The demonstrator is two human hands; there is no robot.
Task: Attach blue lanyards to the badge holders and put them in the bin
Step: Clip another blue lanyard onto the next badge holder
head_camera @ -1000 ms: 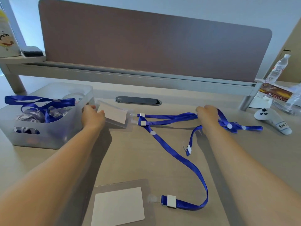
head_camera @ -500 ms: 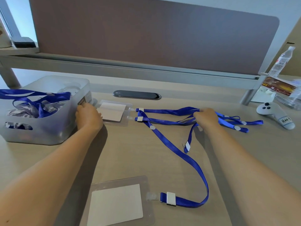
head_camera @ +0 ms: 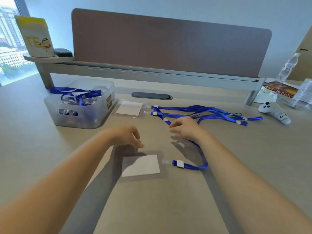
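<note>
A clear badge holder (head_camera: 141, 165) with a white card lies near me. Its clip joins a blue lanyard (head_camera: 190, 166) that runs under my right hand towards the back. My left hand (head_camera: 130, 137) hovers over that holder's far left corner, fingers relaxed and holding nothing. My right hand (head_camera: 184, 127) hangs just above the lanyard strap with loosely curled fingers. I see no grip on the strap. Two more badge holders (head_camera: 130, 109) lie stacked beside the bin (head_camera: 84, 119), their lanyards (head_camera: 202, 110) stretched out to the right. The translucent bin holds several lanyards (head_camera: 74, 95) with holders.
A white controller (head_camera: 273, 112), a water bottle (head_camera: 288, 66) and a printed packet (head_camera: 278, 88) sit at the right. A dark cable grommet (head_camera: 152, 95) lies behind the far holders. A brown divider panel (head_camera: 168, 43) closes the back, with a cup (head_camera: 38, 38) on its left shelf.
Both hands have drawn back towards me. The left let go of the far badge holder by the bin, and the right let go of the lanyard bundle.
</note>
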